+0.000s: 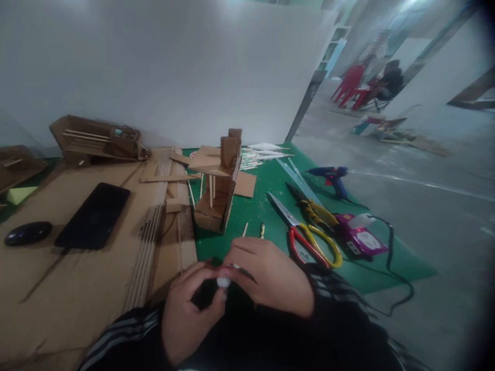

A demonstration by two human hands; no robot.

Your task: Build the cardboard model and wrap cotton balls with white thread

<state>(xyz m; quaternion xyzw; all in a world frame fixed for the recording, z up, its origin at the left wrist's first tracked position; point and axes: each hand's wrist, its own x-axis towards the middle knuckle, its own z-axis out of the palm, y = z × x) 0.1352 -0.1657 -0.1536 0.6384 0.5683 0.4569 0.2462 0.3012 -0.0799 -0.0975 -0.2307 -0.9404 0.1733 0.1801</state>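
My left hand [193, 304] and my right hand [266, 273] meet close to my body at the table's near edge. A small white rounded piece [223, 282], possibly cotton, sits between the left thumb and fingers. The right fingers press together beside it, with a thin dark stick-like thing [243, 271] showing along them; most of its length is hidden. Just beyond the hands stands a cardboard model [216, 201] with a ledge and thin upright sticks. A short wooden stick [245, 229] and a black-and-yellow bit [262, 230] lie before the right hand.
Right on the green mat lie scissors [296, 226], pliers [309, 206], a blue glue gun [332, 178] and a purple power socket [359, 237] with a cable. Leftward are cardboard strips [149, 252], a phone [95, 216], a mouse [28, 233] and a cardboard box [96, 141].
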